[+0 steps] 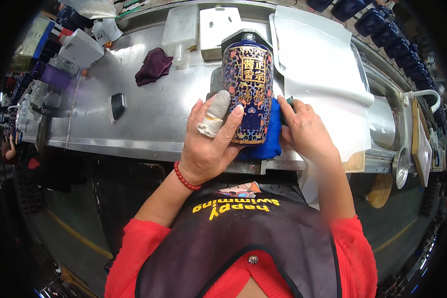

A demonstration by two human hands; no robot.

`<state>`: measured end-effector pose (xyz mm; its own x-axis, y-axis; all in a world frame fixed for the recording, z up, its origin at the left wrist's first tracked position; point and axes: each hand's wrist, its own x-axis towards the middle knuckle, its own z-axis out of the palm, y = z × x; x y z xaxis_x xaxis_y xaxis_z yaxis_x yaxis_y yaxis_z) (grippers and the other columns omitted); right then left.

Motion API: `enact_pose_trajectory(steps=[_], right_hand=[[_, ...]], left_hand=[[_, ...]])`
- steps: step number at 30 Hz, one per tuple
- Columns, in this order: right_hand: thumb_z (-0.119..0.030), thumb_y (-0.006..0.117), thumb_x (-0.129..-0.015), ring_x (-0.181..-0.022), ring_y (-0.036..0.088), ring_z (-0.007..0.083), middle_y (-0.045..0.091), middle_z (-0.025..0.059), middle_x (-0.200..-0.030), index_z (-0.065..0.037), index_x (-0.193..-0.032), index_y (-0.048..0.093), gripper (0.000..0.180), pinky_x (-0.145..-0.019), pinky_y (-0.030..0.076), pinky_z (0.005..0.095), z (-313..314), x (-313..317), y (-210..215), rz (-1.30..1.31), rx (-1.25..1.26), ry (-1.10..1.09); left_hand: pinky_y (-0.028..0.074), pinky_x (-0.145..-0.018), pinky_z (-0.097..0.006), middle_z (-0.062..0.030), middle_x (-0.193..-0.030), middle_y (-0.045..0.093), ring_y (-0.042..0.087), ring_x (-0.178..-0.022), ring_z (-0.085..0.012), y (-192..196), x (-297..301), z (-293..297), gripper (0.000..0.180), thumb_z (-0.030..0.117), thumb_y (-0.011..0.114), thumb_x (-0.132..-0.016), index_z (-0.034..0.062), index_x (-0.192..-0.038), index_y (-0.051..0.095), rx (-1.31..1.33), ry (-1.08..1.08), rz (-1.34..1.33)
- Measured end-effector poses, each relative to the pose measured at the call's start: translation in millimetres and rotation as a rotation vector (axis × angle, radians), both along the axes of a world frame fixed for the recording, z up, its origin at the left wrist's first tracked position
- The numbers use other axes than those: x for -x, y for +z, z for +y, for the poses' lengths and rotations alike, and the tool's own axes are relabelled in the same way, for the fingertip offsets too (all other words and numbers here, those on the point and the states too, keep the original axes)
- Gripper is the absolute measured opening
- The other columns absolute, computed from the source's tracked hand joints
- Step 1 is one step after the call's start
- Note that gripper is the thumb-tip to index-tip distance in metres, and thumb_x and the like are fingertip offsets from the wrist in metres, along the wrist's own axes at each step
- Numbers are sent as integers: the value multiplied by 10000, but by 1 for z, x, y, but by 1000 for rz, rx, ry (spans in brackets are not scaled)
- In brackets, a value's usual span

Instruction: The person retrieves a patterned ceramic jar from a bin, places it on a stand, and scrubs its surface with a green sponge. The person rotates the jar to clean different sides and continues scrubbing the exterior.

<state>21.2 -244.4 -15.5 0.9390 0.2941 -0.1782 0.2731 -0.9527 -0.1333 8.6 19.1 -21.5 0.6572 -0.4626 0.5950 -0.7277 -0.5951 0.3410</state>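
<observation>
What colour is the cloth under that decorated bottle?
Bright blue: the cloth sits beneath the bottle, clearest in the head view.

The lower part of the blue patterned bottle (247, 94) is covered by the left hand (207, 144), and its base cannot be seen. The blue cloth (268, 136) shows only in part behind the bottle and under the right hand (305, 130), whose fingertips hide a small dark object. Items at the tabletop's (149, 119) far left corner are too small and blurred to identify.
</observation>
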Motion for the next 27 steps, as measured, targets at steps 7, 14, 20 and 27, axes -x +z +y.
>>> enact_pose_trajectory(steps=[7,14,20,27], right_hand=[[70,483,-854,-857,684,204,707,165,-1070,-55,-1343,625,525,-806,544,294,-38,-3,-20,-112,-685,-381],[-61,626,-949,-863,693,177,672,121,-1020,-2,-1270,577,330,-690,622,327,-62,10,-25,314,-2148,-497],[130,457,-940,-1234,616,296,548,241,-1418,27,-1318,569,407,-913,602,384,-25,32,-14,-256,-1303,-175],[162,605,-745,-1312,507,434,459,260,-1489,-69,-1399,580,694,-1071,426,494,18,56,-18,-458,-579,177]], left_hand=[[376,-1121,-539,-188,-1318,636,566,-1248,-403,-1,1,-2,674,95,813,-702,187,-1354,670,2,-1,-42],[365,-1133,-531,-198,-1315,643,575,-1244,-412,-7,-1,4,613,119,814,-716,198,-1312,700,2,-47,-111],[304,-1168,-540,-291,-1429,536,480,-1349,-479,-9,-3,13,685,441,643,-961,-23,-1450,520,262,-122,165],[208,-1199,-553,-241,-1446,544,429,-1404,-460,-21,13,17,707,534,543,-996,21,-1480,501,134,-29,119]])
